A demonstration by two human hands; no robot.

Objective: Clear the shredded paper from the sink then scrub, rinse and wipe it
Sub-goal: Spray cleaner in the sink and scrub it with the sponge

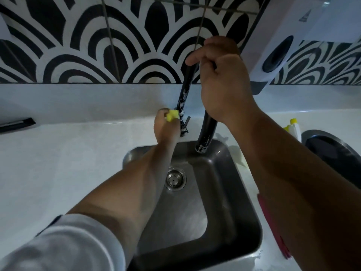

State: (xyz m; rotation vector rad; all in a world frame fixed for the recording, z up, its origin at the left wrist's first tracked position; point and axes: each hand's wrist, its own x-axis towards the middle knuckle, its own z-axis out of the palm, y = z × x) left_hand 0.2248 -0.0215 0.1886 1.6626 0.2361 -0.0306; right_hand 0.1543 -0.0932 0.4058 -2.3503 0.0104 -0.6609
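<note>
A steel sink lies below me in a white counter, its round drain strainer bare of paper. The tall black tap rises from the sink's back edge and curves down to its spout. My left hand presses a yellow sponge against the tap's lower stem, just above the small lever. Soap suds speckle the stem. My right hand grips the top of the tap's arch, fingers curled around it.
A white dispenser hangs on the patterned tile wall at upper right. On the right counter stand a yellow-capped bottle and a dark round bin lid. Something pink lies by the sink's right rim. A black object rests far left.
</note>
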